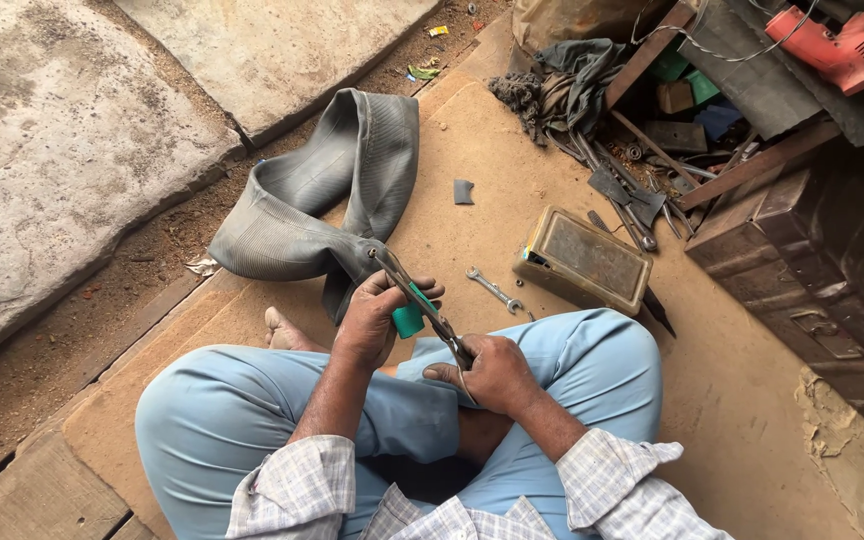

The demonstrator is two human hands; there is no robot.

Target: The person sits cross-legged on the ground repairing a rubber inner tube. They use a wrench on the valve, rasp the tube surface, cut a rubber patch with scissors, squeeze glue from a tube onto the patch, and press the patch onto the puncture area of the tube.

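The person sits cross-legged on a tan board floor, and both hands meet just above the lap. The right hand is closed around the handles of a pair of long, dark metal shears, whose blades run up and away from it toward the left hand. The left hand is closed too: it pinches a small bright green piece, seemingly rubber or plastic, together with the near edge of a large, limp grey rubber inner tube. The shears' tip lies on the tube just beyond the left hand's knuckles.

The tube sprawls forward and to the left of the left hand, folded flat in a loose loop on the floor. It looks soft and floppy, light for its bulk, and probably grippy rather than slick; it will sag and fold wherever it is not supported, so a hold close to the blades, pinching the edge taut, seems the sensible place. The shears look stiff and fairly heavy, best held well back on the handles.

Just ahead and to the right of the right hand lies a small silver open-ended spanner. Beyond it sits a worn, rectangular yellowish metal tin. Farther out to the right is a heap of dark scrap tools, and at the far corner a red power drill.
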